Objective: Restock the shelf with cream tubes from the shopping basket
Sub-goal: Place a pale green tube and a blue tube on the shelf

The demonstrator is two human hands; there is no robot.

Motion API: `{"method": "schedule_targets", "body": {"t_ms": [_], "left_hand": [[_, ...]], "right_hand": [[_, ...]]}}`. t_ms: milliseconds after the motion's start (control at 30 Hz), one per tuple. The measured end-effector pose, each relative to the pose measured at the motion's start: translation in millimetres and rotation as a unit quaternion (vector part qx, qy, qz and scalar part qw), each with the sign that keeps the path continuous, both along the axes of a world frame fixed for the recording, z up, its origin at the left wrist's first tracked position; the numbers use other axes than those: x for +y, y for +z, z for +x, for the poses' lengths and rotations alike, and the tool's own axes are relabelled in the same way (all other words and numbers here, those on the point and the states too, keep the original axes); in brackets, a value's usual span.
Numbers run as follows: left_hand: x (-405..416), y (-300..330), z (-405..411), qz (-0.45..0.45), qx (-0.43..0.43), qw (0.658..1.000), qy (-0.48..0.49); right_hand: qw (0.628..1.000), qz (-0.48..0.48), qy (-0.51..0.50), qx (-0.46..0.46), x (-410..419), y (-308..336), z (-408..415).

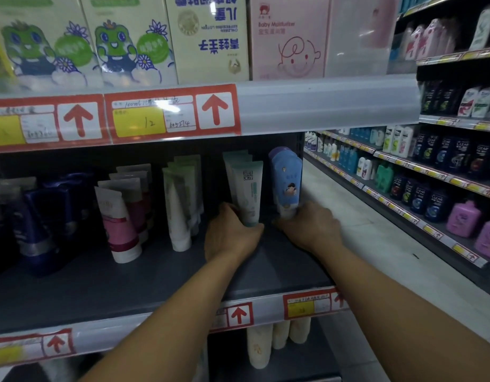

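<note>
**On the middle shelf, both hands on tubes**

On the dark grey shelf (106, 285), toward its right end, both bare hands are wrapped around cream tubes. The left hand (230, 235) is curled around the cap end of a white-and-teal tube (246, 194), which stands upright on its cap at the front of a short row of the same kind. The right hand (310, 224) grips the bottom of a pale blue tube (286, 183) with a little cartoon figure on it, also upright, with rounded purple-blue ones lined up behind it. The two tubes stand just beside each other with a narrow gap between them.

The tubes are all soft glossy plastic, flat and crimped at the top, fatter toward the cap. Further left there's a row of plain white tubes (179, 210), then white ones with pink bands (119, 224) leaning a bit, then dark blue tubes (45, 216) in the shadow (hard to read any labels there).

The shelf surface looks matte and smooth, and the whole front strip ahead of the rows is bare, so there's open room near the edge. That front edge carries a clear plastic price rail with red arrow tags (238, 315). The shelf above sits close over the tube tops, and its rail has a yellow price label (139, 122) reading 12. Up there stand cardboard cartons, including a pink baby moisturizer box (289, 37).

The shopping basket isn't in view.
</note>
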State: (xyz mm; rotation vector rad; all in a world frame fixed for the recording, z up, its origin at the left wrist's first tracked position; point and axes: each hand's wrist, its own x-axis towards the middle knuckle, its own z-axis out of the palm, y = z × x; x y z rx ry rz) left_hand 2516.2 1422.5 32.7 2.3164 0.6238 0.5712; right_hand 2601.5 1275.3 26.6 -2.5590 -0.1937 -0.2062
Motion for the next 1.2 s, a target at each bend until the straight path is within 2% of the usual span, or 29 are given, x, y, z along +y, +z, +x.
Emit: {"method": "schedule_targets", "body": {"t_ms": [900,1200], "left_hand": [[5,-3,5,0.023,0.009,0.999,0.021],[6,-2,3,0.001,0.005,1.000,0.023]], "right_hand": [[1.000,-0.002,-0.011,-0.025,1,-10,13],[0.999,-0.029,-0.024,-0.026,2,-6,8]]}}
